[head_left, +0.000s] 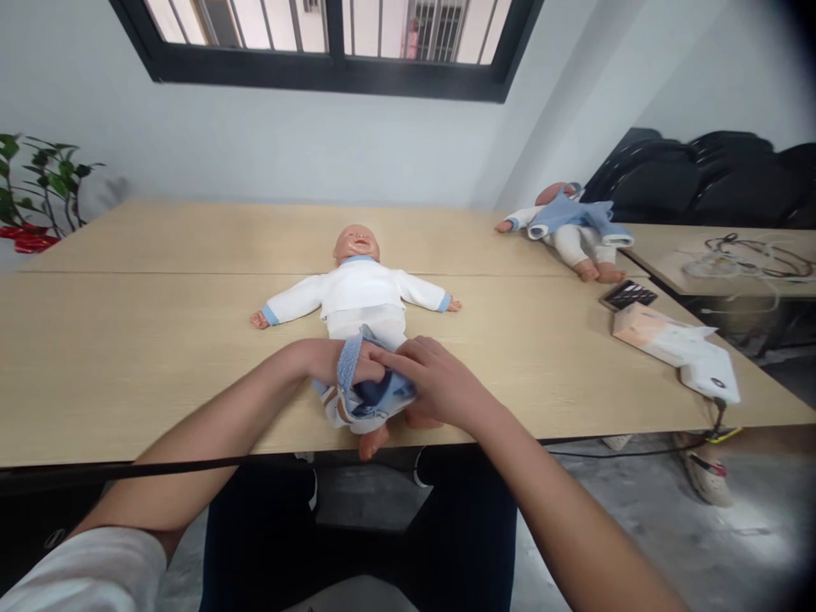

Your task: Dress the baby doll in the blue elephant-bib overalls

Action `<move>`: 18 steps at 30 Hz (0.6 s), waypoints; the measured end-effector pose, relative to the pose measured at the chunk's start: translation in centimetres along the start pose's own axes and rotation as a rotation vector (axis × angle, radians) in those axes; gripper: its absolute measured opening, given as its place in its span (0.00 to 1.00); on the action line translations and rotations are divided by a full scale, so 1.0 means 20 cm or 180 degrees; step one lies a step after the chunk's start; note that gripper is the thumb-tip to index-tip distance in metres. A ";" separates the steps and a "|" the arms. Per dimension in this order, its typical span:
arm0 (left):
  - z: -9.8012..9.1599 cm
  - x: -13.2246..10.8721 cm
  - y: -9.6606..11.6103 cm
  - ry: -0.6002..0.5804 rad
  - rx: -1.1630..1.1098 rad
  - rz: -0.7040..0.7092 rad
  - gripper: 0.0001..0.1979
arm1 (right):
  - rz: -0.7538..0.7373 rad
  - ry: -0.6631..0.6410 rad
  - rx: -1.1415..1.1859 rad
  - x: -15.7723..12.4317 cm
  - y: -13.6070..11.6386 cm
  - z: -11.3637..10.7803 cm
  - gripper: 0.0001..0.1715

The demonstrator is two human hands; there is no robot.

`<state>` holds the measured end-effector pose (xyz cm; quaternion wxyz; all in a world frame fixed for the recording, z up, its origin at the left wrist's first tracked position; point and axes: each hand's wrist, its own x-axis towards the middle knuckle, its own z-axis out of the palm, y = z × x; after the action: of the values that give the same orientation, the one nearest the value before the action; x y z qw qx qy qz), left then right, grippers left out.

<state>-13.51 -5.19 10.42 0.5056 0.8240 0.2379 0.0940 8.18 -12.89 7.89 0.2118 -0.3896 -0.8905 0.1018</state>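
A baby doll in a white long-sleeved top with blue cuffs lies on its back, arms spread, feet towards me. Around its lower legs is a bunched pair of light blue pants with a white and brown patterned part. My left hand reaches through the pants' waist opening, fingers curled at the fabric and partly covered by it. From the other side, my right hand closes on the pants' edge beside the doll's leg, its fingertips meeting my left hand. One bare foot sticks out near the table edge.
A second doll with blue clothing lies at the back right of the wooden table. Nearby are a dark case, a tissue box and a white device with a cable. A plant stands left; black chairs are stacked right.
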 end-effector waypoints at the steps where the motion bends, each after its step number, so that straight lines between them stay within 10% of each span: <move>1: -0.01 0.00 0.00 -0.0291 -0.0054 -0.0083 0.06 | -0.0059 -0.0078 -0.0096 0.00 0.00 0.00 0.44; 8: -0.14 0.00 0.02 -0.0370 -0.0330 -0.0243 0.13 | -0.0370 0.0023 -0.0554 -0.03 0.05 -0.01 0.10; 15: -0.30 0.22 0.17 -0.0604 0.0759 -0.1145 0.08 | -0.0676 0.0080 -0.0190 -0.09 0.01 0.05 0.21; 18: -0.25 0.34 0.25 -0.0367 0.0910 -0.0806 0.13 | -0.0652 0.0022 -0.0228 -0.09 0.00 0.06 0.25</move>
<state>-8.16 0.14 16.67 0.4041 0.8549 0.3212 -0.0524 8.74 -14.16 6.18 0.2100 -0.3042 -0.9280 0.0464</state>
